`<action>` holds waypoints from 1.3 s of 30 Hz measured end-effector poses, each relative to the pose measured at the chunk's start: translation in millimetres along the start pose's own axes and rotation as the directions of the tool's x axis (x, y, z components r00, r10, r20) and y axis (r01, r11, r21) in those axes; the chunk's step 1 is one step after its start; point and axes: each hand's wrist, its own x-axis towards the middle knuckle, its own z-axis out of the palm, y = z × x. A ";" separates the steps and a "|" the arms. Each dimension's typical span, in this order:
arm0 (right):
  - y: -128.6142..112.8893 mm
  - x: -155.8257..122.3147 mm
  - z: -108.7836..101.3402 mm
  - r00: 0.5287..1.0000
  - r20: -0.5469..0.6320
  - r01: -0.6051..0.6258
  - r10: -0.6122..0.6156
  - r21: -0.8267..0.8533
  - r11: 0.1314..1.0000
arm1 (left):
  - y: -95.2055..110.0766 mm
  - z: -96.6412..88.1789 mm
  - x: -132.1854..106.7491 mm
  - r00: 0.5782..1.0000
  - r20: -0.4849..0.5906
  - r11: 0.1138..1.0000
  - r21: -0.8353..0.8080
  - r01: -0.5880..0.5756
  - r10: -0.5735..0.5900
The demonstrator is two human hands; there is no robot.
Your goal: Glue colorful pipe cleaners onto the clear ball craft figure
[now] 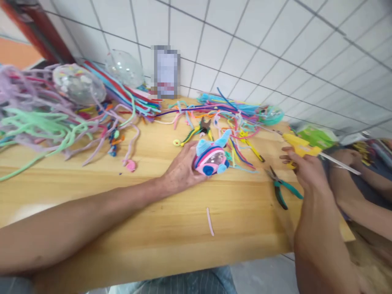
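Observation:
My left hand [183, 168] rests on the wooden table [153, 212] and is closed around a small craft figure [212, 157] made of blue and pink pipe cleaners over a clear ball. My right hand [301, 167] grips a yellow glue gun [298, 143] near the table's right edge, nozzle pointing left. Green-handled pliers [281, 188] lie just left of my right hand. A short pink pipe-cleaner piece [210, 221] lies near the front edge.
Heaps of coloured pipe cleaners [45, 118] cover the left and back of the table, with clear plastic balls [79, 83] among them. Yellow-handled cutters [196, 131] lie behind the figure. Another person's arm [364, 183] is at the right. A tiled wall stands behind.

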 end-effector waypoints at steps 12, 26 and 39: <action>-85.0 -95.1 33.4 0.872 0.414 0.315 -0.262 -0.063 0.947 | 5.0 1.4 1.7 0.994 -0.044 0.988 0.127 -0.090 0.096; -94.8 -117.1 44.0 0.774 0.498 0.543 -0.391 -0.205 0.814 | 7.9 4.7 1.4 0.990 -0.028 0.986 0.097 -0.138 0.141; -93.3 -117.6 48.4 0.791 0.477 0.541 -0.384 -0.250 0.803 | 3.7 7.6 1.6 0.981 -0.032 0.976 0.114 -0.188 0.193</action>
